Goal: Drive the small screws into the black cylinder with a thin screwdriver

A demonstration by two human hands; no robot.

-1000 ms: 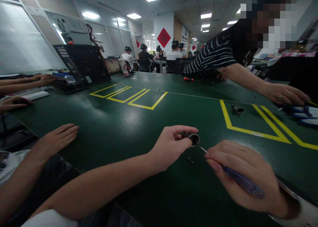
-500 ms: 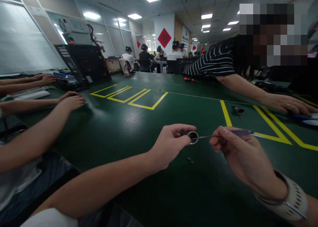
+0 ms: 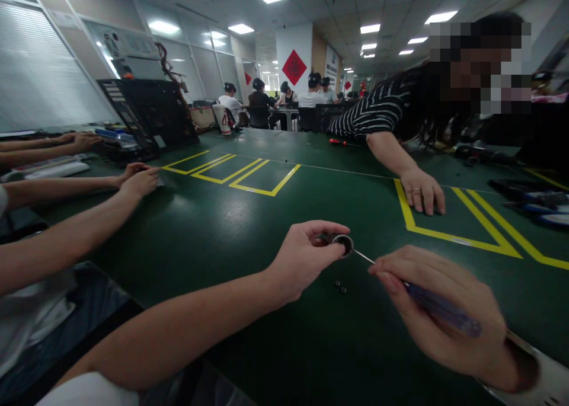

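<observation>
My left hand [image 3: 304, 258] pinches a small round metal part [image 3: 343, 244] between thumb and fingers, just above the green table [image 3: 249, 228]. My right hand [image 3: 438, 308] grips a screwdriver with a blue-purple handle [image 3: 440, 309]; its thin shaft points up-left and its tip sits in the opening of the round part. Two tiny dark screws [image 3: 340, 285] lie on the table just below the part, between my hands.
A person in a striped top leans over the table at the right, one hand [image 3: 422, 191] flat inside a yellow taped box. Other people's arms [image 3: 75, 228] reach in from the left. A black open computer case [image 3: 146, 118] stands at the back left. Tools [image 3: 540, 207] lie far right.
My right hand swung the screwdriver from level, handle out to the right, back to a low slant with its tip in the part. The striped person's hand moved left into the taped box, over the small metal piece.
</observation>
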